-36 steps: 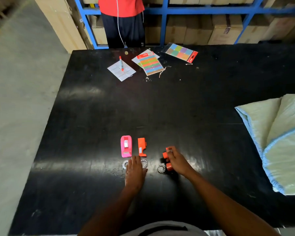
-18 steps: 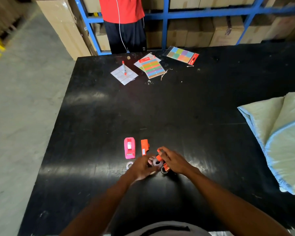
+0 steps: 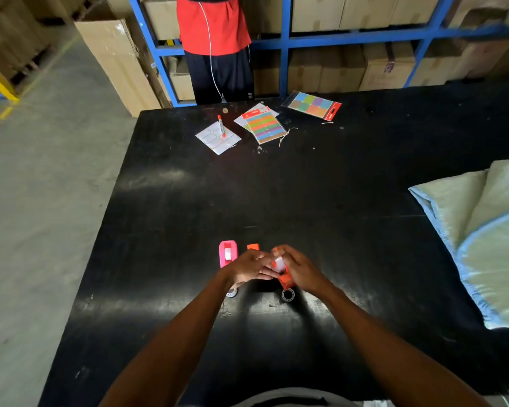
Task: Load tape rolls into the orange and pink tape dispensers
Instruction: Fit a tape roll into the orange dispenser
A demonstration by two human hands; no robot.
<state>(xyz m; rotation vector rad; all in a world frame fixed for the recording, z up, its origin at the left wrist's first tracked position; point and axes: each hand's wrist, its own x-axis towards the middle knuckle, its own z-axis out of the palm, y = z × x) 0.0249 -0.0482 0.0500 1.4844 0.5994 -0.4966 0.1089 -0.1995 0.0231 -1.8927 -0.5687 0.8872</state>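
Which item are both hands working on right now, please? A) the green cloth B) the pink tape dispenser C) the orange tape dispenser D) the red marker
C: the left hand and right hand meet around the orange tape dispenser, while the pink tape dispenser sits untouched beside them.

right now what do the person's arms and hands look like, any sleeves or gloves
Both arms are bare from the bottom edge of the picture up to the hands: no sleeves show. The left hand and right hand wear no gloves. No watch, bracelet or ring can be seen, though the fingers are small and partly overlapped.
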